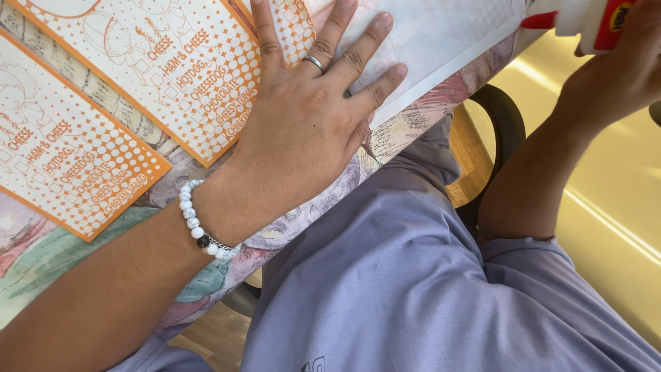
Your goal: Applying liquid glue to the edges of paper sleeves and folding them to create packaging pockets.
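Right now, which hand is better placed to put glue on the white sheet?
The right hand, I think: it already holds the glue bottle just past the white sheet. The left hand lies flat, pressing the sheets down on the table.

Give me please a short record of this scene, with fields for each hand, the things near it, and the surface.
left hand: flat, fingers spread, pressing white sheet
left hand wears: silver ring, white bead bracelet
right hand: grips white bottle with red nozzle
beside left hand: orange and white printed sheets
surface: table with patterned cloth
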